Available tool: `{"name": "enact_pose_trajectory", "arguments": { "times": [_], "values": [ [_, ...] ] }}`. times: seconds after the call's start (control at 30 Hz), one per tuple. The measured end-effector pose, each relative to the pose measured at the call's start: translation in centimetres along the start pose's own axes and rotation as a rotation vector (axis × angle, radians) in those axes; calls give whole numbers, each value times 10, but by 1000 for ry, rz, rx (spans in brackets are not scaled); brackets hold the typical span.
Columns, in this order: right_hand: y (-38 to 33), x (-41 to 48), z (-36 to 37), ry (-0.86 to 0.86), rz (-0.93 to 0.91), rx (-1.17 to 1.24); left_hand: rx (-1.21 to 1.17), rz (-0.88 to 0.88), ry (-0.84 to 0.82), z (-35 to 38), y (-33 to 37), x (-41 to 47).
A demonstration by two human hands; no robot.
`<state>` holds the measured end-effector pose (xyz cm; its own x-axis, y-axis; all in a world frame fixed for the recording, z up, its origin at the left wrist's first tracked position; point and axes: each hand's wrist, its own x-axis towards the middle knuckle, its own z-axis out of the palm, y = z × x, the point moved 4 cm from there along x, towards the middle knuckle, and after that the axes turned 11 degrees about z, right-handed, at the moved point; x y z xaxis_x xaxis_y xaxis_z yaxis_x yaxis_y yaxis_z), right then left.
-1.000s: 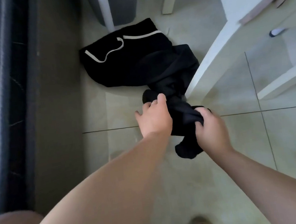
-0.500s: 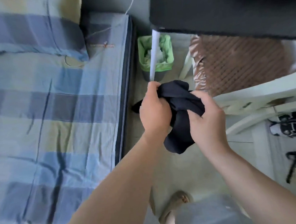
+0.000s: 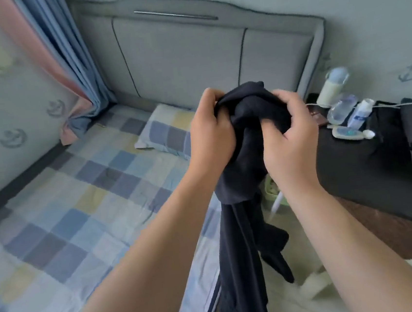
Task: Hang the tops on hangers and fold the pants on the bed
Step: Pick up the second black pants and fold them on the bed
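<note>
**Black garment [image 3: 250, 105] held up in a two-handed grip**

Its top was bunched into a wad in front of the grey headboard [image 3: 176, 57]. The left hand [image 3: 210, 132] curled its fingers over the wad's left side. The right hand [image 3: 290, 142] clutched the right side, thumb pressed into the folds. The rest hung in long dark lengths past the edge of the bed [image 3: 77, 194], between the checked sheet and a black side table [image 3: 358, 165]. Whether it was pants or a top could not be told. A checked pillow [image 3: 164, 132] lay near the headboard.

no readable text, tube [image 3: 360, 113] label blurred
</note>
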<state>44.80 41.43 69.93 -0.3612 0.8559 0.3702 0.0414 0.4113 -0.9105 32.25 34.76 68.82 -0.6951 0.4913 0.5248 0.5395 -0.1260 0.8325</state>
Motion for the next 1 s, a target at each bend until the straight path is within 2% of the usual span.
{"name": "enact_pose_trajectory", "arguments": {
  "times": [0.17,0.33,0.47,0.57,0.63,0.67,0.77,0.87,1.0],
  "values": [
    [-60,22,55,-134,-153,191,46,92,162,-66,32,41],
    [-94,45,119,-401,-212,339,186,80,333,-136,44,68],
    [-99,63,171,-648,-118,311,296,-79,402,-177,35,76],
    [-96,69,204,-795,-111,56,299,-238,524,-196,17,71],
    [-95,64,211,-750,-243,-116,227,-360,631,-206,0,66],
    [-96,58,209,-718,-333,-109,196,-421,688,-212,-8,63],
    [-88,37,204,-756,-513,133,206,-549,808,-227,-25,49],
    [-64,14,216,-1022,-430,249,195,-602,891,-238,-33,31],
    [-18,-30,250,-1393,-193,-42,74,-628,1024,-251,-28,12]
  ]
}}
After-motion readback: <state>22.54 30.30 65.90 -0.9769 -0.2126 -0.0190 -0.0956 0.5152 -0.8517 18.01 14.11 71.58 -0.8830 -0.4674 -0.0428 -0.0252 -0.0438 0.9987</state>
